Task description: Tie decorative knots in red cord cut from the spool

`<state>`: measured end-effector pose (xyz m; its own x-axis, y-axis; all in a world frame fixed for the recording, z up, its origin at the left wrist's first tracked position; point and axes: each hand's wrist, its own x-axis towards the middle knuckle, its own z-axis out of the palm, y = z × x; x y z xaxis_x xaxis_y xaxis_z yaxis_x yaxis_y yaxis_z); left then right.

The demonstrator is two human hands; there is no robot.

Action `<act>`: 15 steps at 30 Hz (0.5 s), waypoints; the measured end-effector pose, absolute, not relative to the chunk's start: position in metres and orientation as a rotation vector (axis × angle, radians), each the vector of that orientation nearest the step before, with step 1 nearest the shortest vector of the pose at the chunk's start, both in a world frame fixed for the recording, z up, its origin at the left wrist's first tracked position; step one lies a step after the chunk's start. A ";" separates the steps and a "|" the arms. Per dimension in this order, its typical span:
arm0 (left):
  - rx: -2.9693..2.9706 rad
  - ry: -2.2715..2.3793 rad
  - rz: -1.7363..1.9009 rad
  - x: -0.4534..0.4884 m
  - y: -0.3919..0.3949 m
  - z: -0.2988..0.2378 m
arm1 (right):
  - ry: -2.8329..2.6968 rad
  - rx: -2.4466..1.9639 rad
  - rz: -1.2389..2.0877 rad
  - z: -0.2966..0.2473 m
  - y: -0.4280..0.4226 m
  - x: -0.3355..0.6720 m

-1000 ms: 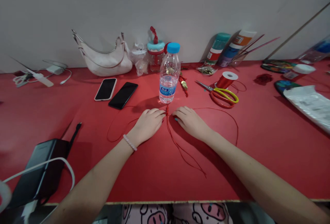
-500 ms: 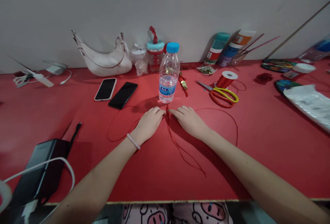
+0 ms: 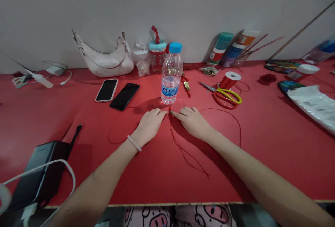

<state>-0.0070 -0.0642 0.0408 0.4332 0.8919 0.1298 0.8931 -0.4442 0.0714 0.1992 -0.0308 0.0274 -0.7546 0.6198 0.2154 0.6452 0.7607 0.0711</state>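
A thin red cord (image 3: 170, 108) lies on the red table, its knotted part just in front of a water bottle (image 3: 170, 90) with a blue cap. My left hand (image 3: 149, 125), with a beaded bracelet at the wrist, pinches the cord at the left of the knot. From the other side my right hand (image 3: 193, 123) has its thumb and index finger closed at the same knot. The fingertips partly hide the grip. Two loose tails trail toward the table's front, and thin loops of cord spread out to the left and right.
Scissors (image 3: 227, 97) and a red cord spool (image 3: 230, 80) lie right of the bottle. Two phones (image 3: 125, 96) are on the left, before a white handbag (image 3: 111, 61). A black power bank (image 3: 43, 171) with a white cable sits front left. Behind the bottle stands a lidded cup (image 3: 157, 55).
My hands have barely moved; the fingertips shift slightly at the knot, with my right index finger a little straighter. The bottle and cord tails stay in place.
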 end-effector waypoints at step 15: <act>-2.633 -1.640 -0.126 -0.010 -0.063 0.041 | -2.896 -0.983 -0.381 0.036 -0.036 0.197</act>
<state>-0.0097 -0.0630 0.0407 0.4388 0.8942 0.0886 0.8972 -0.4414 0.0116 0.1974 -0.0362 0.0360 -0.7949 0.5917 0.1344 0.6063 0.7661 0.2133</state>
